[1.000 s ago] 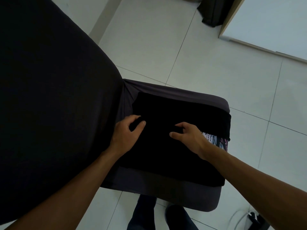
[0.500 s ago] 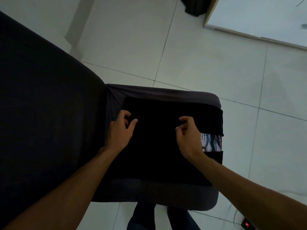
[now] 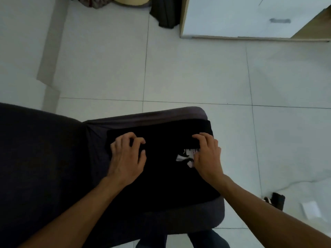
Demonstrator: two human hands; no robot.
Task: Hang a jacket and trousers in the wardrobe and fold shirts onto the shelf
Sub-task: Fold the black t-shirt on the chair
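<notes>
both hands have crept from the middle of the black shirt (image 3: 161, 176) up to its far folded band, and the camera has lifted so more floor and the white wardrobe (image 3: 250, 17) are showing. a second ago the fingers were resting loosely on the cloth; now the left hand (image 3: 128, 156) is curling its fingers and pinching the fabric at the near edge of that band, and the right hand (image 3: 206, 154) is gripping the same band at the opposite end, fingers hooked over it. just beside the right hand's thumb side, a white and pink print (image 3: 186, 154) is peeking out where the layers part. i am judging that the person is taking hold of the folded edge to bring it over toward themselves, so the shirt is still mid-fold and not yet on a shelf.

the shirt is lying under both palms on the seat of a chair (image 3: 211, 217) covered in dark grey stretch fabric, soft and matte, with rounded corners. the shirt is thin, limp knit, nearly featureless black, its fold lines hard to read. beyond the fingertips, pale glossy floor tiles (image 3: 197, 72) are running up to the wardrobe, with a dark garment (image 3: 166, 13) slumping beside it.
</notes>
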